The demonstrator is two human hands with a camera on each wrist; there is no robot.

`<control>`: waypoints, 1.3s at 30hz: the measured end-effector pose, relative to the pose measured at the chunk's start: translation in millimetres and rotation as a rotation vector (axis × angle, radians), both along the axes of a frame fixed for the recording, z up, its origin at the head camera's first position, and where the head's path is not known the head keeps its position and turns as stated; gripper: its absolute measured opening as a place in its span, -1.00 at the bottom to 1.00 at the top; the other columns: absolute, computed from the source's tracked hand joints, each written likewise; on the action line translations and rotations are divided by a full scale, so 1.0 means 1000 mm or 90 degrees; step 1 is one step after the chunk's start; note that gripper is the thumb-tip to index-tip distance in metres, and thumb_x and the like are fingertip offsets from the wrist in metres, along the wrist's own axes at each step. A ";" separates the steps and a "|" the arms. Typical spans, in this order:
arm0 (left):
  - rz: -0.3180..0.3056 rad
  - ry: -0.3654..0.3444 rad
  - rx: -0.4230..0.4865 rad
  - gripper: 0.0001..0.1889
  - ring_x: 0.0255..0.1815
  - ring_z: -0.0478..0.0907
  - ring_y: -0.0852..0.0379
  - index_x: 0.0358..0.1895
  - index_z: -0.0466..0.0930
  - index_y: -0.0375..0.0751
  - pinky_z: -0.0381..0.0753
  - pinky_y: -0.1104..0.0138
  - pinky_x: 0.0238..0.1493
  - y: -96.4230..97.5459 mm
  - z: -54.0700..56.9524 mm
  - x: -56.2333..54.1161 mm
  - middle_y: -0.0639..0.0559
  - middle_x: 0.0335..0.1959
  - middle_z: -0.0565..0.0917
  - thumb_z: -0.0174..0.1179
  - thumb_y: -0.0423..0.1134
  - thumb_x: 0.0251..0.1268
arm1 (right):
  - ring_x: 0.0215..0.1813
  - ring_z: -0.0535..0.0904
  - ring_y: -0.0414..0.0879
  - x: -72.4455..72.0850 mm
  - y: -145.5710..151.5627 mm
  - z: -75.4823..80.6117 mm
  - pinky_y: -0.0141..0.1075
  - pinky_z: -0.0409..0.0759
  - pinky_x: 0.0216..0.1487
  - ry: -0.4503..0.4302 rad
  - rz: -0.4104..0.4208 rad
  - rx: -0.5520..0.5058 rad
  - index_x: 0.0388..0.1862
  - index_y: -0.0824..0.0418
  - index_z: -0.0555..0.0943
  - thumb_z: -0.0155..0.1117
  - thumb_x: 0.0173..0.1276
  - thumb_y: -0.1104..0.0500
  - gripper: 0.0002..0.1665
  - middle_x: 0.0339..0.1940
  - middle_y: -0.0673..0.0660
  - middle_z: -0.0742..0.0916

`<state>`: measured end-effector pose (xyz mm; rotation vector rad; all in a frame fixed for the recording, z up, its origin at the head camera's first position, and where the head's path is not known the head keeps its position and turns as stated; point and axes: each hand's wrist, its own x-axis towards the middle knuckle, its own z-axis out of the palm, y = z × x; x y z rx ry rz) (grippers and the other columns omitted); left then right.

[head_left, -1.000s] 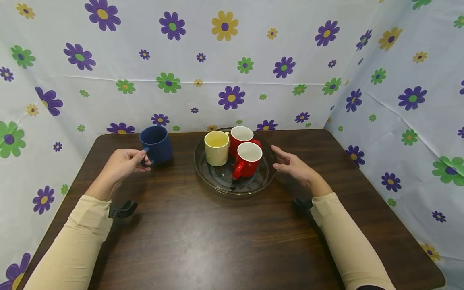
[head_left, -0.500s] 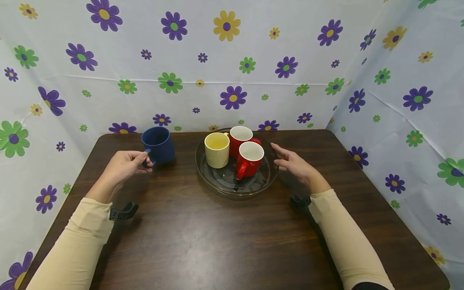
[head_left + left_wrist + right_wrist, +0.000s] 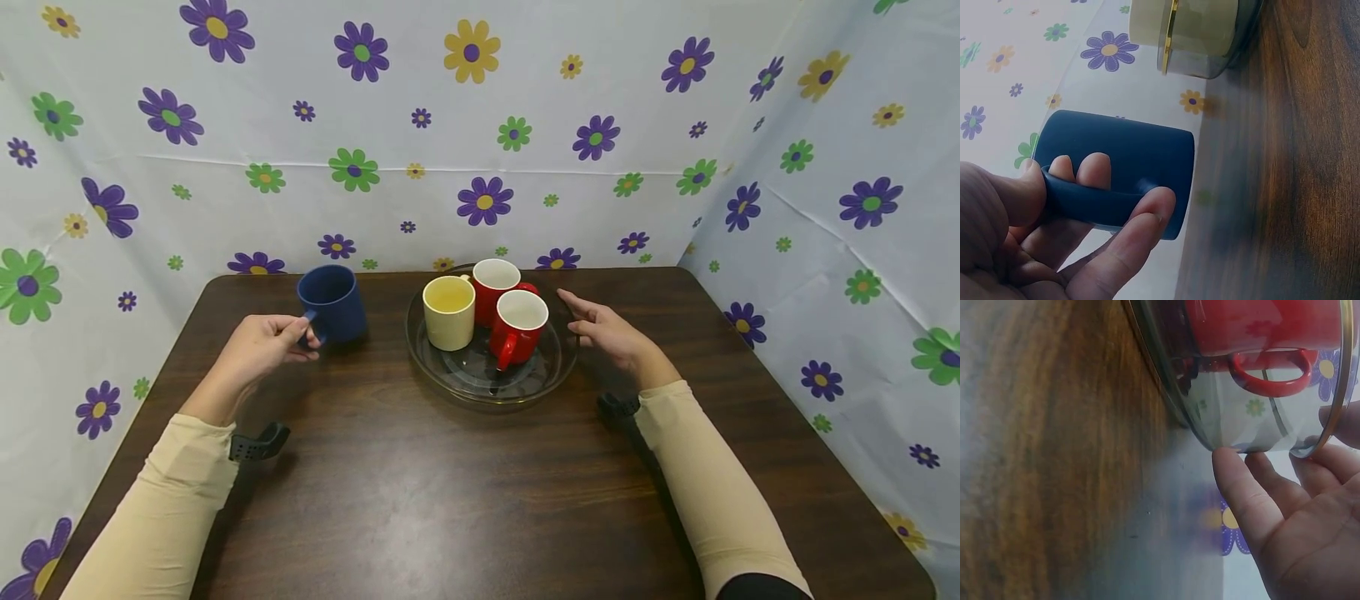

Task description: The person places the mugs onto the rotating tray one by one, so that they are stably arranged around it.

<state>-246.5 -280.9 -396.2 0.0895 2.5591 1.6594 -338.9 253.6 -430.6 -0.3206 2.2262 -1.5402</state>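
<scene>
My left hand [image 3: 266, 346] holds a dark blue mug [image 3: 333, 304] by its handle, fingers through the loop in the left wrist view. Whether the mug's base [image 3: 1188, 181] touches the table cannot be told. To its right stands a smoky round glass dish [image 3: 483, 392] with a gold rim. Inside it are a pale yellow mug [image 3: 450, 321], a back red mug [image 3: 487, 304] and a front red mug [image 3: 517, 321], all upright. At the dish's right side my right hand [image 3: 607, 333] holds its edge, the thumb at the rim and the fingers [image 3: 1241, 487] against the outer wall.
The dark brown wooden table [image 3: 450, 500] has rounded corners. White flowered cloth [image 3: 420, 100] hangs close behind it and along the right side. A black wrist strap [image 3: 258, 442] sticks out below the left forearm, and another strap [image 3: 618, 406] below the right.
The dish with its three mugs has turned slightly counterclockwise, and the front red mug's handle has swung right. My right hand has moved slightly toward the back. The left hand has hardly moved.
</scene>
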 end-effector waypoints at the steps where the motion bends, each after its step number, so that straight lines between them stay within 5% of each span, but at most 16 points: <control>1: 0.001 0.000 0.002 -0.58 -0.31 0.75 0.13 -0.06 0.53 -0.69 0.74 0.23 -0.10 0.000 0.000 0.000 -0.22 -0.26 0.71 -0.05 -0.24 0.66 | 0.64 -0.02 0.26 -0.001 0.000 0.000 0.23 0.19 0.49 -0.002 -0.001 0.002 0.67 -0.15 0.09 0.01 0.59 0.27 -0.22 0.71 0.05 -0.01; 10: 0.005 -0.004 0.001 -0.58 -0.29 0.76 0.11 -0.07 0.53 -0.68 0.74 0.23 -0.09 0.002 0.001 0.001 -0.22 -0.26 0.70 -0.05 -0.22 0.66 | 0.56 0.20 0.27 -0.006 -0.004 0.009 0.19 0.25 0.48 0.030 -0.002 0.057 0.67 -0.03 0.12 0.02 0.63 0.22 -0.29 0.70 0.11 0.08; 13: 0.001 -0.002 -0.005 -0.57 -0.29 0.76 0.12 -0.05 0.54 -0.68 0.74 0.25 -0.11 0.002 0.001 0.002 -0.21 -0.26 0.70 -0.05 -0.21 0.66 | 0.53 0.26 0.28 -0.001 -0.010 0.014 0.18 0.28 0.47 0.120 -0.040 0.102 0.64 0.13 0.18 0.02 0.63 0.22 -0.35 0.64 0.23 0.23; 17: -0.003 0.003 -0.008 -0.56 -0.30 0.76 0.13 -0.04 0.54 -0.69 0.75 0.26 -0.12 0.003 0.001 0.001 -0.18 -0.27 0.70 -0.05 -0.22 0.66 | 0.41 0.44 0.26 0.013 -0.027 0.028 0.15 0.43 0.38 0.286 -0.180 0.179 0.47 0.29 0.40 0.09 0.59 0.19 -0.47 0.42 0.33 0.52; 20: 0.001 0.003 -0.006 -0.58 -0.31 0.76 0.12 -0.05 0.54 -0.68 0.74 0.23 -0.11 0.004 0.001 0.000 -0.18 -0.28 0.70 -0.05 -0.23 0.66 | 0.32 0.51 0.26 0.023 -0.045 0.041 0.14 0.49 0.32 0.340 -0.214 0.225 0.42 0.33 0.44 0.19 0.56 0.08 -0.44 0.36 0.34 0.56; 28: -0.002 -0.002 -0.014 -0.58 -0.30 0.76 0.14 -0.01 0.54 -0.68 0.74 0.22 -0.10 0.005 0.004 0.000 -0.21 -0.26 0.70 -0.05 -0.22 0.66 | 0.38 0.40 0.29 0.035 -0.085 0.046 0.21 0.45 0.34 0.248 -0.070 0.318 0.56 0.32 0.20 0.34 0.39 -0.19 0.00 0.43 0.35 0.43; 39: -0.012 0.011 -0.014 -0.58 -0.33 0.75 0.19 -0.03 0.54 -0.71 0.76 0.27 -0.16 0.001 0.001 0.004 -0.21 -0.28 0.71 -0.07 -0.25 0.66 | 0.24 0.51 0.20 0.033 -0.099 0.039 0.14 0.57 0.24 0.181 -0.074 0.202 0.52 0.28 0.18 0.50 0.26 -0.09 0.04 0.29 0.28 0.52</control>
